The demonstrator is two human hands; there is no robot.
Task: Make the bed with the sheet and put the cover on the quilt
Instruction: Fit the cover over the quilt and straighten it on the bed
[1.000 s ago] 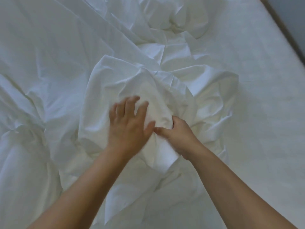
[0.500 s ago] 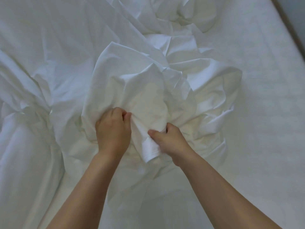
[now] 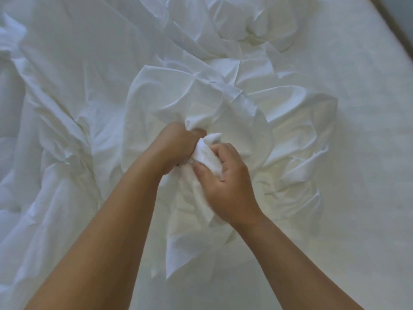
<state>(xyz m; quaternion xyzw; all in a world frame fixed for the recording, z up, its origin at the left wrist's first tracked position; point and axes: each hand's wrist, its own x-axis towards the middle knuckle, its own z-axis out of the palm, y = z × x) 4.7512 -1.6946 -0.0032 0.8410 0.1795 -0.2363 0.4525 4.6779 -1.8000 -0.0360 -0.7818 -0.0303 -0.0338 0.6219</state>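
Note:
A crumpled white cover [image 3: 201, 95] lies heaped across the middle of the bed. My left hand [image 3: 176, 146] is a fist that grips a bunch of this cloth at the centre of the heap. My right hand [image 3: 225, 180] sits just to its right, thumb and fingers curled round a thicker white wad [image 3: 206, 153] that pokes up between the two hands. Whether this wad is a quilt corner inside the cover, I cannot tell. More wrinkled white cloth [image 3: 62, 90] spreads out to the left.
The flat white mattress surface [image 3: 357, 130] shows along the right side. A brown bed edge [image 3: 400, 25] runs diagonally at the top right corner. Another bunched fold of cloth [image 3: 257, 23] lies at the top centre.
My left hand went from flat on the cloth to a fist gripping it. Both hands drew together and pulled a wad of cloth up between them.

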